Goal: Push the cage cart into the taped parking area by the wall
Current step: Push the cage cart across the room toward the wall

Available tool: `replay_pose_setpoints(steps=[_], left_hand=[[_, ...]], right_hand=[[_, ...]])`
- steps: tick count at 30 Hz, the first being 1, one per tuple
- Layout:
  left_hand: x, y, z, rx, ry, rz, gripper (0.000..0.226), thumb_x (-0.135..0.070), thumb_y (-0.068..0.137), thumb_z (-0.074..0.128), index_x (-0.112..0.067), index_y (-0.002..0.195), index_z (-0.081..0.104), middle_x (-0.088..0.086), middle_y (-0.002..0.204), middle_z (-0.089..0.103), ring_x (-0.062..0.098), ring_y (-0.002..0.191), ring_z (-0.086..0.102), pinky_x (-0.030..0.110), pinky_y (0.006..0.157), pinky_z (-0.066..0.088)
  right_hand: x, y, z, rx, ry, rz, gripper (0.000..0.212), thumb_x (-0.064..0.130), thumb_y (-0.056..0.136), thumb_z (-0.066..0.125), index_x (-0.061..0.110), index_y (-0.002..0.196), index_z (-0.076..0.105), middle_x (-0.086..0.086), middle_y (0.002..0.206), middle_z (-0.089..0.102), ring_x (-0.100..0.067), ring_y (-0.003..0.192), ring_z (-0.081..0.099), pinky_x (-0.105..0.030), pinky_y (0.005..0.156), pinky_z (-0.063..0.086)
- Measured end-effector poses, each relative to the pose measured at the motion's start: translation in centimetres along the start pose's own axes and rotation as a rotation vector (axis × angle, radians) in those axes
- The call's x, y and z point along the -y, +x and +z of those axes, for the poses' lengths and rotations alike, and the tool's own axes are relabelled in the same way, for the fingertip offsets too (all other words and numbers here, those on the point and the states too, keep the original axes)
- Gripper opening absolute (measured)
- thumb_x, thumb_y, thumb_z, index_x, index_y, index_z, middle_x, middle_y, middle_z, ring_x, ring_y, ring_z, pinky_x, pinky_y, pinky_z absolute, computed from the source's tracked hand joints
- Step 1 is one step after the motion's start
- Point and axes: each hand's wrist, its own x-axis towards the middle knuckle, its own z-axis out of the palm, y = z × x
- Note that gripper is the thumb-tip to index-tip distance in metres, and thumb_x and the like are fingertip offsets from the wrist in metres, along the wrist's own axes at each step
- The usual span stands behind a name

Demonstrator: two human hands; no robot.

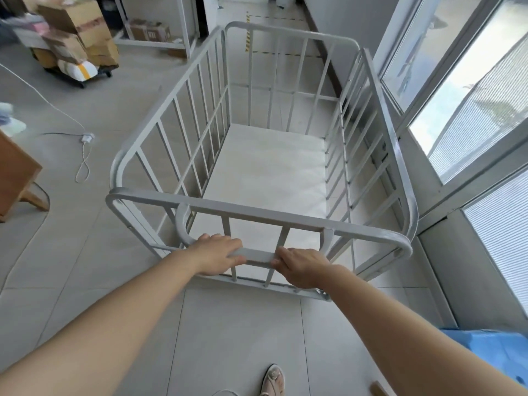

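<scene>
A grey metal cage cart (200, 204) with barred sides and an empty white floor fills the middle of the view. Its low handle bar (258, 256) is on the near side. My left hand (218, 252) and my right hand (301, 267) both grip that bar, side by side. Beyond the cart's far end, yellow-and-black tape (247, 38) marks a rectangle on the floor next to the right-hand wall.
Windows and a wall (428, 224) run close along the cart's right side. A dolly stacked with cardboard boxes (77, 32) stands far left, with a white shelf frame (160, 30) behind. A white cable and plug (87, 137) lie on the floor at left. Blue plastic (491, 352) sits at lower right.
</scene>
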Motion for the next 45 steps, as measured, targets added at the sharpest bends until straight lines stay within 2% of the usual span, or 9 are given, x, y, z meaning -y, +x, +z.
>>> replay_pose_setpoints(steps=[3, 5, 10, 14, 20, 26, 31, 38, 45], left_hand=[[0.5, 1.6, -0.9, -0.004, -0.013, 0.042, 0.038, -0.056, 0.096, 0.033, -0.023, 0.107, 0.049, -0.006, 0.099, 0.053, 0.021, 0.106, 0.051, 0.037, 0.090, 0.034], [0.3, 2.6, -1.6, -0.011, 0.016, 0.037, 0.037, -0.056, 0.096, 0.032, -0.023, 0.102, 0.046, -0.007, 0.095, 0.050, 0.021, 0.104, 0.052, 0.038, 0.090, 0.035], [-0.4, 5.1, -2.9, -0.090, 0.082, 0.036, 0.037, -0.056, 0.097, 0.031, -0.021, 0.099, 0.044, -0.001, 0.107, 0.058, 0.023, 0.107, 0.053, 0.037, 0.086, 0.034], [-0.8, 6.7, -4.3, -0.112, 0.117, 0.032, 0.033, -0.054, 0.098, 0.030, -0.022, 0.093, 0.039, 0.001, 0.108, 0.059, 0.024, 0.107, 0.053, 0.036, 0.082, 0.031], [-0.1, 9.5, -6.4, -0.126, 0.147, 0.027, 0.040, -0.053, 0.098, 0.031, -0.017, 0.105, 0.047, 0.004, 0.115, 0.060, 0.027, 0.110, 0.054, 0.037, 0.082, 0.032], [1.3, 12.9, -9.1, -0.105, 0.125, 0.009, 0.045, -0.055, 0.097, 0.030, -0.015, 0.112, 0.048, 0.005, 0.119, 0.059, 0.028, 0.113, 0.053, 0.043, 0.095, 0.038], [2.4, 16.2, -11.6, -0.131, 0.137, -0.002, 0.046, -0.055, 0.097, 0.030, -0.015, 0.109, 0.048, 0.006, 0.118, 0.061, 0.030, 0.112, 0.054, 0.043, 0.090, 0.037], [3.4, 20.4, -14.6, -0.163, 0.142, -0.045, 0.045, -0.054, 0.098, 0.030, -0.015, 0.112, 0.049, 0.009, 0.118, 0.059, 0.031, 0.111, 0.054, 0.043, 0.090, 0.037], [4.2, 23.6, -16.8, -0.153, 0.150, -0.054, 0.046, -0.053, 0.098, 0.030, -0.014, 0.113, 0.048, 0.009, 0.118, 0.059, 0.031, 0.112, 0.053, 0.043, 0.090, 0.036]], right_hand=[[-1.9, 0.8, -1.0, 0.005, -0.030, -0.003, 0.046, 0.052, 0.100, 0.018, 0.014, 0.104, 0.044, -0.008, 0.113, 0.062, -0.033, 0.101, 0.058, -0.038, 0.074, 0.035], [-2.9, 1.4, -1.7, 0.016, -0.040, 0.001, 0.046, 0.052, 0.100, 0.018, 0.015, 0.105, 0.044, -0.008, 0.113, 0.062, -0.033, 0.102, 0.058, -0.039, 0.076, 0.037], [-4.9, 3.2, -3.0, 0.007, -0.076, 0.018, 0.046, 0.052, 0.100, 0.017, 0.015, 0.106, 0.044, -0.008, 0.110, 0.063, -0.033, 0.100, 0.058, -0.040, 0.077, 0.036], [-5.9, 4.5, -4.3, 0.004, -0.085, 0.046, 0.045, 0.050, 0.100, 0.017, 0.015, 0.107, 0.045, -0.008, 0.111, 0.063, -0.032, 0.102, 0.058, -0.043, 0.085, 0.037], [-7.2, 7.0, -6.3, 0.032, -0.085, 0.067, 0.045, 0.049, 0.101, 0.018, 0.015, 0.110, 0.045, -0.008, 0.115, 0.061, -0.032, 0.105, 0.057, -0.044, 0.089, 0.035], [-8.7, 10.6, -9.0, 0.067, -0.056, 0.105, 0.045, 0.049, 0.101, 0.019, 0.014, 0.110, 0.045, -0.009, 0.115, 0.060, -0.031, 0.106, 0.056, -0.043, 0.091, 0.033], [-10.2, 13.9, -11.0, 0.049, -0.063, 0.157, 0.043, 0.048, 0.101, 0.020, 0.016, 0.109, 0.046, -0.010, 0.115, 0.060, -0.031, 0.106, 0.055, -0.043, 0.088, 0.033], [-11.8, 17.9, -13.0, -0.027, -0.079, 0.244, 0.047, 0.048, 0.100, 0.022, 0.013, 0.117, 0.047, -0.014, 0.123, 0.057, -0.033, 0.116, 0.050, -0.044, 0.097, 0.033], [-13.9, 20.8, -14.8, -0.043, -0.051, 0.229, 0.047, 0.048, 0.100, 0.022, 0.011, 0.113, 0.048, -0.014, 0.118, 0.058, -0.032, 0.114, 0.051, -0.043, 0.098, 0.034]])
